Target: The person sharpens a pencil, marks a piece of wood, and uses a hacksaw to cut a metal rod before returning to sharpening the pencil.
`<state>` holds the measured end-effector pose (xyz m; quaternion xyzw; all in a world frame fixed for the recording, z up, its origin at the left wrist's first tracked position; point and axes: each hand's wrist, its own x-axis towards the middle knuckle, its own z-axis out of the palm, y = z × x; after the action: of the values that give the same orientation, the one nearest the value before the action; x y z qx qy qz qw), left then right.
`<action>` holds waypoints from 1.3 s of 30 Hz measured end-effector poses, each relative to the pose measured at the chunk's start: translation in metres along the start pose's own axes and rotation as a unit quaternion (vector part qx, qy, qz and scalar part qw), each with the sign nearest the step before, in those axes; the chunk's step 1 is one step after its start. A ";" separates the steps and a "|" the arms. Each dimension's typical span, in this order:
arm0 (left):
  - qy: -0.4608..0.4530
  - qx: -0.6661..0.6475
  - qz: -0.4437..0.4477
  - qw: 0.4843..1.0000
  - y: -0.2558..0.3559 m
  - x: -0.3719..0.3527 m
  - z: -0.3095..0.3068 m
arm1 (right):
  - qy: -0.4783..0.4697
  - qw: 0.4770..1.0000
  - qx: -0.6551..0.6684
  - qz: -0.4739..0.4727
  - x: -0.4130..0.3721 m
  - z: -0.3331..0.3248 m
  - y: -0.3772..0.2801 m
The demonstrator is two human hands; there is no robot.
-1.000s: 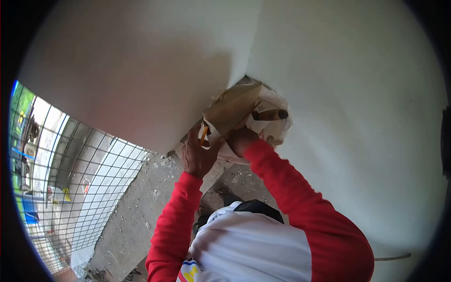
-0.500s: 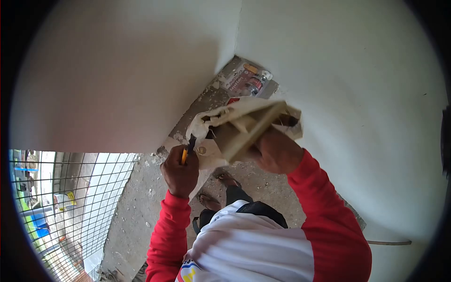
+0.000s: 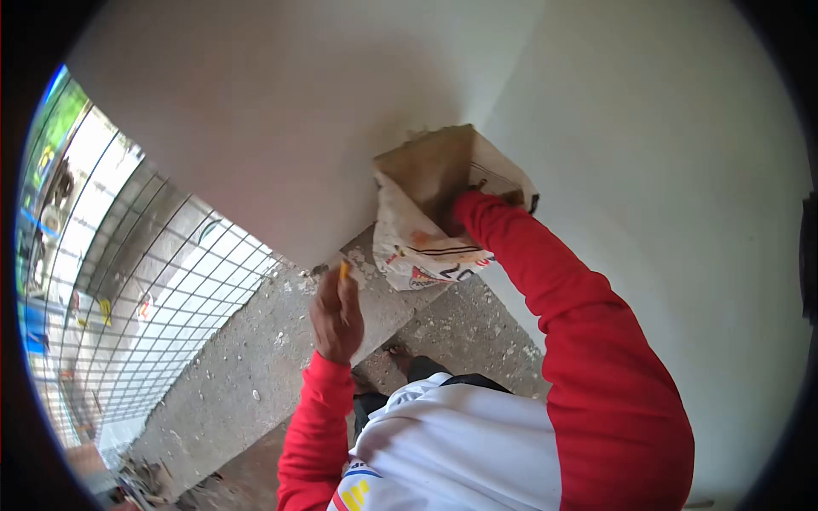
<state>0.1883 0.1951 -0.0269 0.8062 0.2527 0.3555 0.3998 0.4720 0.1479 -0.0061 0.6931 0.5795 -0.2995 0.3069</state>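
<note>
A white printed sack [image 3: 426, 255] with a brown inner lining stands upright against the wall, mouth gaping upward. My right arm, in its red sleeve [image 3: 545, 264], reaches down into the sack. The right hand's fingers are hidden in there, so what they touch does not show. Left of the sack and apart from it is my left hand [image 3: 337, 317], closed around a small yellow-and-black tool [image 3: 344, 271]. Only a bit of yellow sticks out past the fingers, and its exact kind does not show.
White walls [image 3: 665, 170] meet in a corner behind the sack. A wire mesh [image 3: 187, 298] runs along the left side. The concrete floor [image 3: 230, 392] has scattered chips, with debris [image 3: 141, 481] at lower left. My feet [image 3: 396, 358] are below.
The sack has gone from crumpled between my hands to upright with its mouth open. My right hand has moved into it. My left hand has come away from its edge, and the view has turned.
</note>
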 end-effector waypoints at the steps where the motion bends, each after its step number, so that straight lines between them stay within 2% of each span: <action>1: -0.032 -0.039 -0.082 0.995 -0.008 -0.021 -0.004 | 0.004 1.000 0.015 0.004 0.004 -0.003 0.003; 3: -0.033 0.016 -0.024 0.999 -0.019 -0.058 -0.015 | 0.010 0.999 0.038 0.009 0.014 -0.006 0.009; 4: -0.030 0.017 -0.039 0.999 -0.029 -0.084 -0.020 | 0.009 0.999 0.046 0.013 0.020 -0.006 0.013; 6: -0.058 0.061 -0.107 0.991 -0.046 -0.134 -0.039 | 0.004 0.998 0.059 0.020 0.031 -0.001 0.021; 8: -0.043 0.065 -0.214 0.974 -0.058 -0.184 -0.058 | -0.012 0.998 0.062 0.026 0.045 0.009 0.030; 10: -0.021 0.046 -0.364 0.930 -0.058 -0.226 -0.076 | -0.036 0.997 0.064 0.037 0.057 0.028 0.040; 13: 0.070 0.085 -0.414 0.903 -0.075 -0.295 -0.079 | -0.076 0.993 0.074 0.059 0.074 0.053 0.055; 15: 0.101 0.067 -0.482 0.868 -0.072 -0.316 -0.079 | -0.092 0.989 0.087 0.074 0.084 0.062 0.061; 19: 0.149 0.038 -0.528 0.835 -0.075 -0.335 -0.060 | -0.105 0.981 0.129 0.100 0.097 0.080 0.059; 24: 0.154 0.031 -0.504 0.849 -0.073 -0.318 -0.062 | -0.104 0.974 0.166 0.111 0.102 0.093 0.057; 28: 0.165 0.009 -0.516 0.840 -0.067 -0.301 -0.084 | -0.106 0.969 0.194 0.113 0.095 0.079 0.064; 30: 0.159 0.012 -0.530 0.833 -0.063 -0.291 -0.098 | -0.105 0.966 0.209 0.113 0.089 0.062 0.068; 34: 0.186 0.008 -0.478 0.859 -0.078 -0.285 -0.107 | -0.085 0.957 0.254 0.109 0.055 0.006 0.081; 37: 0.211 0.025 -0.378 0.901 -0.078 -0.254 -0.117 | -0.036 0.946 0.305 0.099 0.013 -0.044 0.090; 39: 0.177 0.027 -0.360 0.916 -0.083 -0.237 -0.123 | 0.040 0.934 0.346 0.080 -0.032 -0.080 0.091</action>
<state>-0.0645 0.1344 -0.1309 0.5951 0.6021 0.3175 0.4273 0.5618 0.1769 0.0765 0.8120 0.3940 -0.4279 0.0479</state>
